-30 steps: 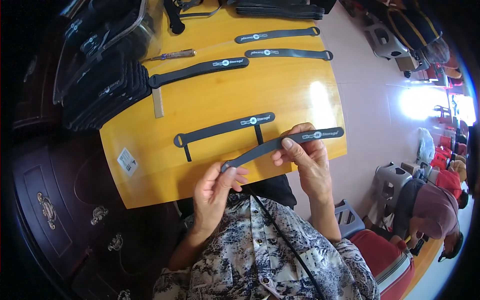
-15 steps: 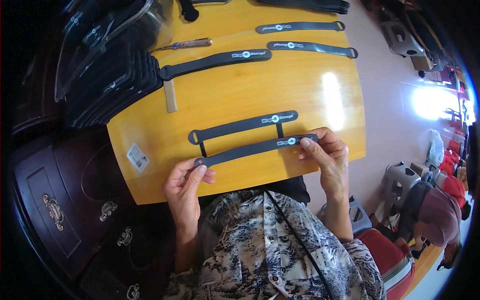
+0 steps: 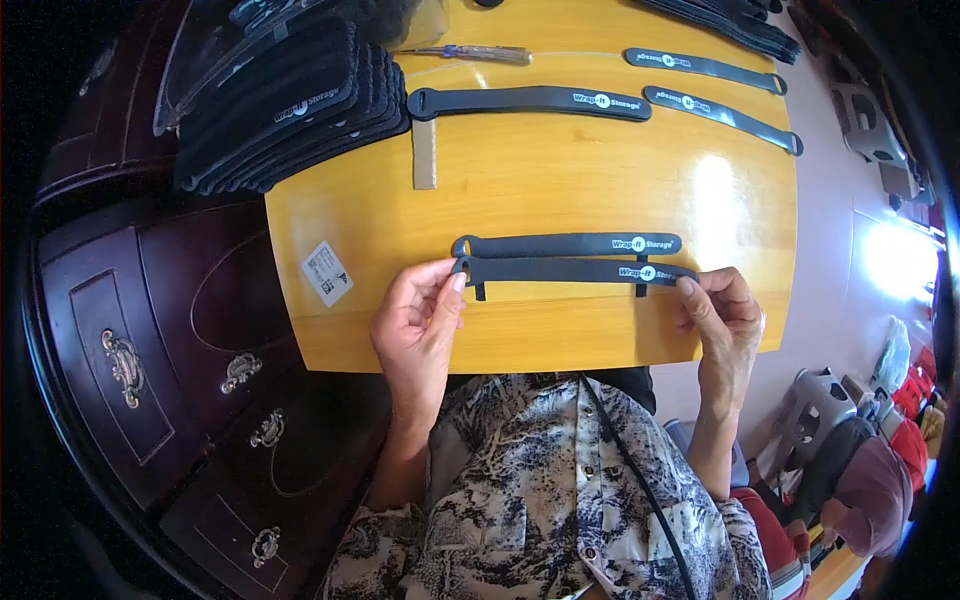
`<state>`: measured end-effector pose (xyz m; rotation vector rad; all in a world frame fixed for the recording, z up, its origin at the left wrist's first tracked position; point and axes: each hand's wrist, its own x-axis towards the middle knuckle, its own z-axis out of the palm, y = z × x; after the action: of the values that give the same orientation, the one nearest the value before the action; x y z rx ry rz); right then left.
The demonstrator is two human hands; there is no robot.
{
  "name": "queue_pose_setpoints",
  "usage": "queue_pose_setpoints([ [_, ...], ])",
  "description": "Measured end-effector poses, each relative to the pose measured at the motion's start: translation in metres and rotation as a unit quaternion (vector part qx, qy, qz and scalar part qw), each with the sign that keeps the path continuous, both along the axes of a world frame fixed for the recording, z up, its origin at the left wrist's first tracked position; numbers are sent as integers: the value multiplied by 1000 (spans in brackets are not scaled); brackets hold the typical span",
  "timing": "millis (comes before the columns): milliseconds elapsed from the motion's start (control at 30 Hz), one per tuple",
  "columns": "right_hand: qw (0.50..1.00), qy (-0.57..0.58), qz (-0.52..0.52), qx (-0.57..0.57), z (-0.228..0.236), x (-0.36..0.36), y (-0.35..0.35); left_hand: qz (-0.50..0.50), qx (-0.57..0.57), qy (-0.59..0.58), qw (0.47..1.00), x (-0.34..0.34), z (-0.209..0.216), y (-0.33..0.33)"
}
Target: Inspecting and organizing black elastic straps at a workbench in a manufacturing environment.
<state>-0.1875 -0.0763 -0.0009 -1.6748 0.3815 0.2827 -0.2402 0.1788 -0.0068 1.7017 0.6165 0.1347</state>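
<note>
A black strap (image 3: 560,270) with white lettering is stretched level between my hands. My left hand (image 3: 420,315) pinches its looped end, and my right hand (image 3: 725,315) pinches its plain end. Right behind it on the yellow table (image 3: 540,335) lies a similar black strap (image 3: 550,245), its loop (image 3: 462,245) at the left; in this view their edges nearly meet. Two short dark strips (image 3: 641,291) stick out toward me from under the held strap. Whether the held strap touches the table or the other strap cannot be told.
A stack of straps (image 3: 530,101) lies farther back, over a brown strip (image 3: 425,160). Black pads (image 3: 290,110) are piled at left, near a screwdriver (image 3: 490,54). Two straps (image 3: 720,118) lie at back right. A white label (image 3: 327,273) sits at left; dark drawers (image 3: 120,370) stand beside the table.
The held strap has moved away from me, up close along the strap lying behind it. Both hands keep their pinch. The whole view has shifted and turned slightly.
</note>
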Motion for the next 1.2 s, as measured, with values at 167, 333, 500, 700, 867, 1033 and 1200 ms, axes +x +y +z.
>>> queue_pose_setpoints([
  [167,1000,-3,-8,11,-4,3,2,0,25,1,1000,6,-5,0],
  [333,1000,-1,-9,20,-7,6,2,8,26,-6,1000,6,-10,-1],
  [500,999,16,-30,15,-8,8,5,5,33,-17,999,6,-19,-1],
  [700,999,22,-29,13,-9,9,6,5,94,-25,995,6,-21,-3],
  [867,999,14,-30,9,-9,9,8,6,95,-29,995,7,-22,-2],
  [1033,1000,8,-23,-2,-9,8,5,-5,116,-23,993,9,-22,-3],
  [1200,999,16,-25,-15,-11,9,5,-9,137,-15,990,13,-19,-4],
])
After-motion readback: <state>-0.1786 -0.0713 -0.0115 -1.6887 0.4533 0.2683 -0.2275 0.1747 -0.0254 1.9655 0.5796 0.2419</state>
